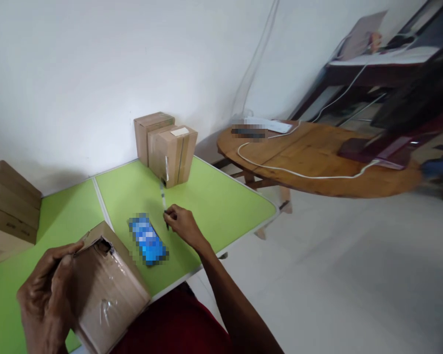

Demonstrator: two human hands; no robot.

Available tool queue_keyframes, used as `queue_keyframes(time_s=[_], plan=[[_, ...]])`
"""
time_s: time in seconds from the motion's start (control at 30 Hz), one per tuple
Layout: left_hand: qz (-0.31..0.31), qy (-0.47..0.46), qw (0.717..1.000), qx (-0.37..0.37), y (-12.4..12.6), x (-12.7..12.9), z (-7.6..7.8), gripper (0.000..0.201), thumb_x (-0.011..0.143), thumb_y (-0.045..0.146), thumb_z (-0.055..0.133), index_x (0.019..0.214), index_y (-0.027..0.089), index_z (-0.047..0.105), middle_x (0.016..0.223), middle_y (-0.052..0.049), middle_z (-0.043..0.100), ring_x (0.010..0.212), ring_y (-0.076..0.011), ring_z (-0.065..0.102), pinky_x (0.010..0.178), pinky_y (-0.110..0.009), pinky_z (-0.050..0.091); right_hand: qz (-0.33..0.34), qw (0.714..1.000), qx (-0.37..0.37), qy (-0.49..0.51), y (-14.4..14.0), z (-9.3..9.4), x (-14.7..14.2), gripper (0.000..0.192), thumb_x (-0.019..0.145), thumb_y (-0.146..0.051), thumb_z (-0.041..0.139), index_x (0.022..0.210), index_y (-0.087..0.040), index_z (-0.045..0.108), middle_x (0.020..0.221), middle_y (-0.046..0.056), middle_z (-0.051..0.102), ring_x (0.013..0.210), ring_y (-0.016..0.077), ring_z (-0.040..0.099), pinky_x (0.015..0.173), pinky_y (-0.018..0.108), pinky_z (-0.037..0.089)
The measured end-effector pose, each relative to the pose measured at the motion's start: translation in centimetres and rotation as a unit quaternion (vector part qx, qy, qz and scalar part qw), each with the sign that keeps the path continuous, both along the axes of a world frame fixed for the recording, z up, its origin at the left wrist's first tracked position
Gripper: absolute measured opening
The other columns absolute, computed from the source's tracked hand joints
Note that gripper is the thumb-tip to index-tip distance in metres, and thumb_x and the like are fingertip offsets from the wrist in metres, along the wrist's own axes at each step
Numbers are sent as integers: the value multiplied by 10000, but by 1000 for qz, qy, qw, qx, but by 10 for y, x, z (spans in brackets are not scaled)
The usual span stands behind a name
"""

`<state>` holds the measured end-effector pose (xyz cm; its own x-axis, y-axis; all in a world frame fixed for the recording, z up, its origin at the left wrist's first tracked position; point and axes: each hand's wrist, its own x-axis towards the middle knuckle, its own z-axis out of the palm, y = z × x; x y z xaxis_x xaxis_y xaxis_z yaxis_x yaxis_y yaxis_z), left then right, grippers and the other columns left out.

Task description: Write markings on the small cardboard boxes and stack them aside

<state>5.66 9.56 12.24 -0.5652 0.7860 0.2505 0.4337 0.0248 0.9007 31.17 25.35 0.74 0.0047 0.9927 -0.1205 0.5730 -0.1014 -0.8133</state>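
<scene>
The held box [107,300] is brown, the tabletop [225,211] lime green with white edging [243,238].

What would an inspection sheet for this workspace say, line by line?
Surface: green table with a pale seam.
Job's things: cardboard box, hole torn at one corner; slim pen-like object.
Clutter: blue item, too blurred to identify; boxes at the back and at the left.
Hands: left hand grips the cardboard box; right hand holds the pen-like object.
Cables: white cable across a wooden table.
Surroundings: white wall, pale floor.
</scene>
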Motion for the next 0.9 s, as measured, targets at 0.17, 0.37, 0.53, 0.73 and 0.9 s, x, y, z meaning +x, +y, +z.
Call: queue_keyframes(time_s=[0.17, 0.37, 0.53, 0.73, 0.9], plan=[[-12, 23, 999, -19, 3, -20, -13, 399, 912, 683, 797, 1026, 308, 877, 986, -6, 824, 830, -190, 653, 643, -286, 435, 80, 911, 146, 376, -49, 35, -25, 282, 1115, -544, 589, 1067, -266, 593, 803, 8, 773, 668, 211, 753, 641, 330, 612], [-30, 24, 999, 4, 2, -17, -15, 397, 918, 673, 808, 1008, 292, 873, 905, -11, 787, 873, -209, 708, 708, -280, 507, 156, 836, 242, 467, -92, 68, -70, 340, 1059, -601, 757, 1025, -263, 783, 965, 39, 783, 802, 196, 739, 725, 339, 614], [-38, 40, 998, 9, 1, -16, -13, 387, 930, 662, 784, 972, 286, 867, 822, -14, 741, 961, -253, 757, 833, -319, 569, 174, 842, 307, 409, -93, 71, -75, 248, 1111, -494, 703, 1066, -270, 800, 991, 46, 798, 941, 224, 752, 877, 387, 619], [-44, 38, 998, 8, 2, -16, -13, 362, 947, 635, 770, 990, 288, 863, 981, -29, 830, 999, -258, 769, 863, -340, 579, 214, 839, 340, 366, -93, 75, -72, 81, 1112, -320, 719, 1089, -292, 792, 1042, 48, 833, 990, 251, 759, 917, 439, 619], [-39, 30, 999, 6, 0, -15, -14, 370, 941, 641, 774, 994, 288, 868, 1011, -32, 843, 979, -249, 767, 851, -334, 581, 256, 829, 373, 329, -93, 79, -64, 62, 1113, -277, 700, 1107, -295, 759, 978, 34, 815, 946, 247, 750, 913, 455, 614]])
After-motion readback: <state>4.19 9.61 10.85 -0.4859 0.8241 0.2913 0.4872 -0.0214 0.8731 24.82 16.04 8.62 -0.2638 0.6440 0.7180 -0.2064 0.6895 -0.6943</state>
